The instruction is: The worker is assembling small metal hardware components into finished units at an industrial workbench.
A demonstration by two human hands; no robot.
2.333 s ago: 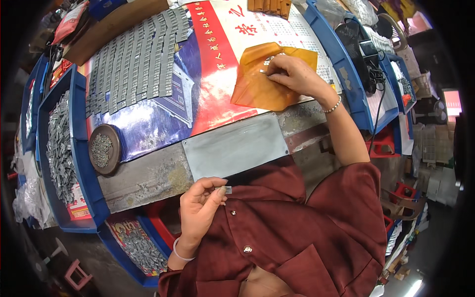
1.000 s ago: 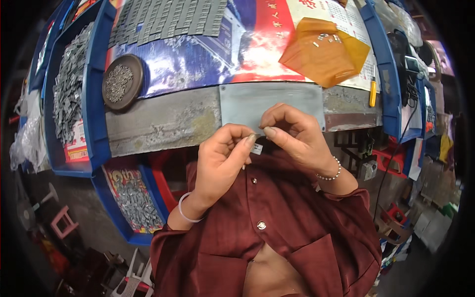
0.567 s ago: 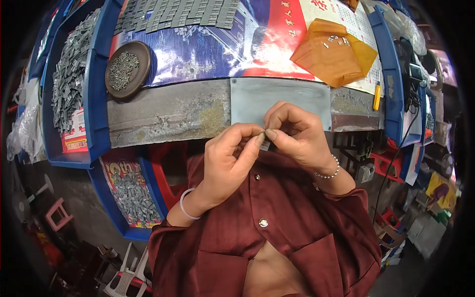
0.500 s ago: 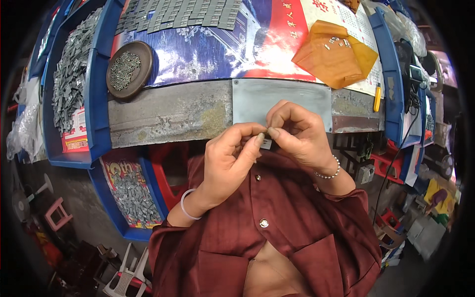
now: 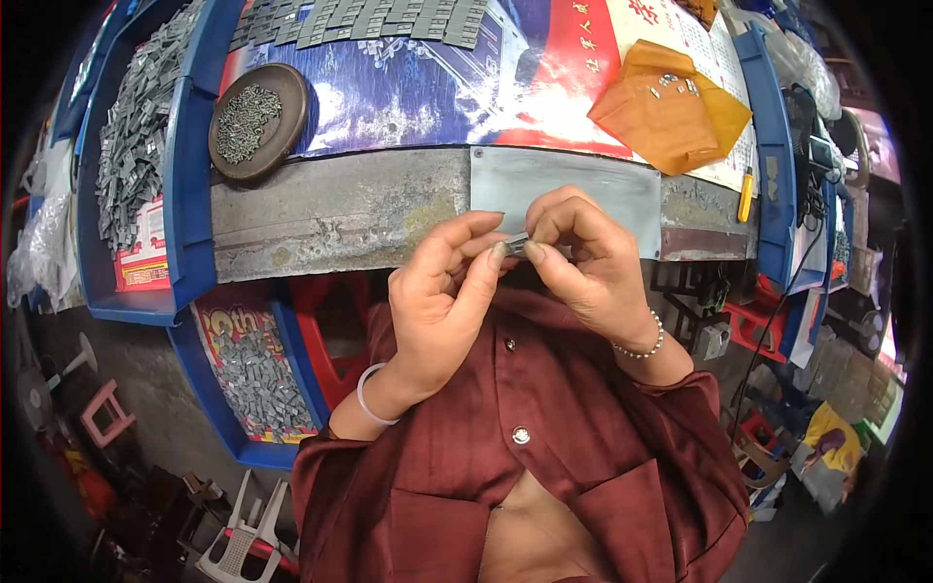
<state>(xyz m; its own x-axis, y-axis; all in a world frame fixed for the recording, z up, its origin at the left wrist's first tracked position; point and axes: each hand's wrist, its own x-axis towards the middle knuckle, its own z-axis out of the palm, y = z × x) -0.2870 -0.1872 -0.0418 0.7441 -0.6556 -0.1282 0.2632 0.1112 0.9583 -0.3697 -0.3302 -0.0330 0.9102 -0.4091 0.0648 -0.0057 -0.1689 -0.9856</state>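
A: What's at ten o'clock?
B: A round brown dish [image 5: 259, 120] of small grey metal bits, on the scuffed grey surface [image 5: 330, 212]

A: And the hands?
B: Left hand [image 5: 445, 291] and right hand [image 5: 588, 262] both pinch one small shiny metal piece [image 5: 516, 244] at centre; the grip is unchanged. At one o'clock, an amber plastic bag [image 5: 671, 107], which earlier lay nearer the right edge

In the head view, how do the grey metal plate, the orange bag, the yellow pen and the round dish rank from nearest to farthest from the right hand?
From the right hand:
1. Grey metal plate, just above it on the bench edge.
2. Yellow pen, to the right.
3. Orange bag, up and right.
4. Round dish, far left.
The pen and the bag are nearly too close to call.
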